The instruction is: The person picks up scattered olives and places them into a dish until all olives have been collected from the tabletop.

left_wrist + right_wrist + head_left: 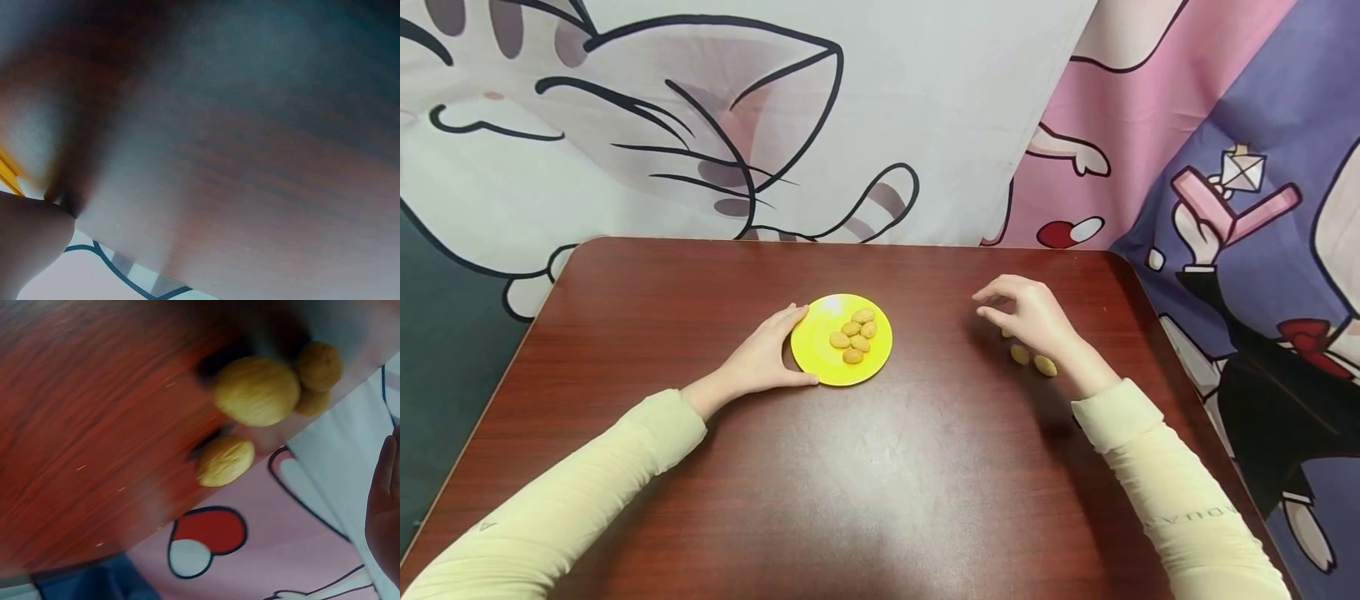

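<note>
My left hand point(763, 354) holds a round yellow plate point(808, 350) by its left edge, thumb at the near rim and fingers at the far rim. Several tan, oval, nut-like pieces point(852, 356) lie grouped on the plate's right half. To the right, my right hand point(1030, 312) hovers over the table with thumb and fingertips apart and nothing visible between them. Below it sit more oval pieces point(1045, 365), one partly hidden by the hand. Up close in the right wrist view, these pieces point(256, 392) look yellowish-brown and wrinkled, with my fingers point(382, 500) at the right border.
Both hands work over a glossy red-brown wooden table point(880, 500). Behind its far edge hangs a white cloth point(955, 125) with a cartoon cat. Pink and purple printed cloth point(1150, 100) hangs along the right side. The left wrist view is mostly blurred tabletop.
</note>
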`<state>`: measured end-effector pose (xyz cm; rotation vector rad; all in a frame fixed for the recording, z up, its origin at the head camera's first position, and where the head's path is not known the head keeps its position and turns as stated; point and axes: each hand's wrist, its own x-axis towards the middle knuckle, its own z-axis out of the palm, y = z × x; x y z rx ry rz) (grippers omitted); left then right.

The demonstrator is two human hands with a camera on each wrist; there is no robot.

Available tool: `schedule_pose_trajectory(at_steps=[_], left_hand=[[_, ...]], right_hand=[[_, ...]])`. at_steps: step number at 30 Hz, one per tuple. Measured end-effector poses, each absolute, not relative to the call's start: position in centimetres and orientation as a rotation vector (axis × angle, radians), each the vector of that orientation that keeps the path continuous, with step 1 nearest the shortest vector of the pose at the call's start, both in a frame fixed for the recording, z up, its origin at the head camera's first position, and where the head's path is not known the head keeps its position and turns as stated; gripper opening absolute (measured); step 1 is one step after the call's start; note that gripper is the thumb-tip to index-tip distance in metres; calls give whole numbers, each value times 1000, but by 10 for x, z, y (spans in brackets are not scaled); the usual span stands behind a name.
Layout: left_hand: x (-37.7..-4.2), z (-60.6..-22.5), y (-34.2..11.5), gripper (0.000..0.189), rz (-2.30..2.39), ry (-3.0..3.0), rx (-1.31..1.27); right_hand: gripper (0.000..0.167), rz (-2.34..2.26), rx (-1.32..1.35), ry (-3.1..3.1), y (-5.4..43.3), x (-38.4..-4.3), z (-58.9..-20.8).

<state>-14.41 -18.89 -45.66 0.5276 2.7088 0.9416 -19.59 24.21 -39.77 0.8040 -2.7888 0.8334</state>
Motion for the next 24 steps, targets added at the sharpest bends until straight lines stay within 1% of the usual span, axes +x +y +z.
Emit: schedule_pose_trajectory(at_steps=[14,24], left_hand=[[-144,-456,-189,116,939,2708,523],[-143,-456,-190,116,944,2703,514]], right_hand=[[20,823,711,-2842,286,-193,-410],[19,880,642,-2949,302,-190,-419]])
